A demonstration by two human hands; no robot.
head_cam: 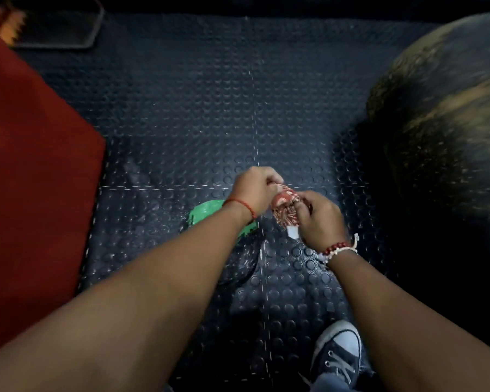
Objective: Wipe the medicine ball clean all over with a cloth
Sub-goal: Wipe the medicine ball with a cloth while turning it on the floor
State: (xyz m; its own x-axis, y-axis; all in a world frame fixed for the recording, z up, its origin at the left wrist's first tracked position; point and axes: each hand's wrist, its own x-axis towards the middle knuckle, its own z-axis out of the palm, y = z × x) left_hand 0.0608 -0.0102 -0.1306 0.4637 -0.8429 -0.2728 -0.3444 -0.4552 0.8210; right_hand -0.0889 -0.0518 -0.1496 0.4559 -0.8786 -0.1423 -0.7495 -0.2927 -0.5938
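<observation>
Two-handed grip on bunched cloth (285, 209)

The red-and-white patterned cloth (285, 207) is bunched, mostly hidden between the fingers (270, 176). Well right of them, the large dark round ball (441, 114) is blurred and cut off by the picture's edge.

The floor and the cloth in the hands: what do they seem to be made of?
The floor: likely dark rubber tiles, faintly shiny; raised round studs and thin seams show. The cloth: probably soft fabric, red-and-white print; it bunches and folds, though blur hides the weave.
</observation>
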